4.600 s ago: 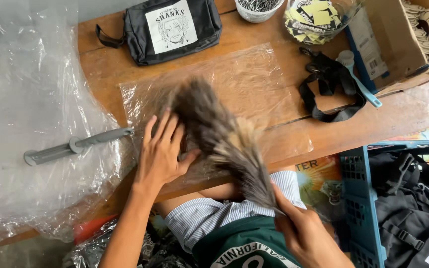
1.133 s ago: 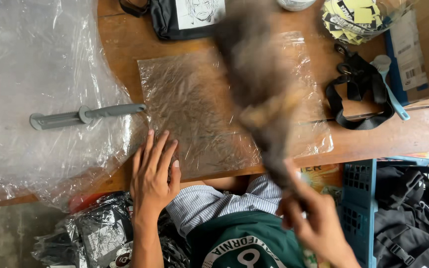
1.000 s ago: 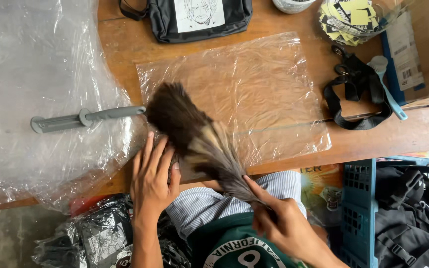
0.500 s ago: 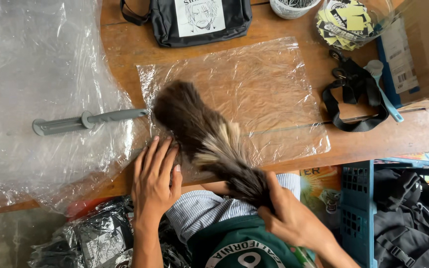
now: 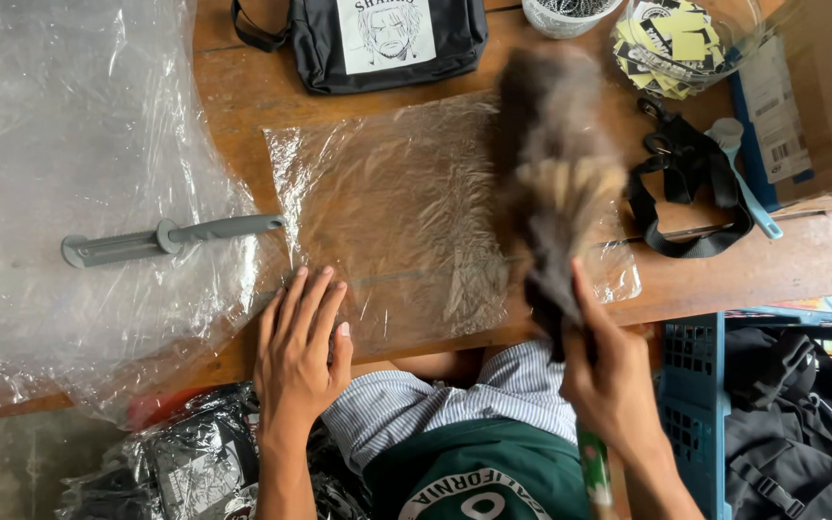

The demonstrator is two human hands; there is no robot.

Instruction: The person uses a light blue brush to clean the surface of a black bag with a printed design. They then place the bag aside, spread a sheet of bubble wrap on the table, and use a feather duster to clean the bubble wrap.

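Soft, even daylight, bright throughout. Pale glare on the crinkled plastic sheeting at the left of the frame. The feather duster is motion-blurred; everything else stays sharp.

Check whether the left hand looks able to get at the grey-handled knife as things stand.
Probably yes. The left hand lies flat and empty on the clear plastic sheet, and the grey-handled knife lies uncovered just beyond it. The feather duster is off to the other side.

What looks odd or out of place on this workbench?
Little stands out. The clear plastic sheet is wrinkled and its near edge hangs past the wooden table, pinned flat by the left hand. The feather duster in the right hand is only motion-blurred, not damaged.
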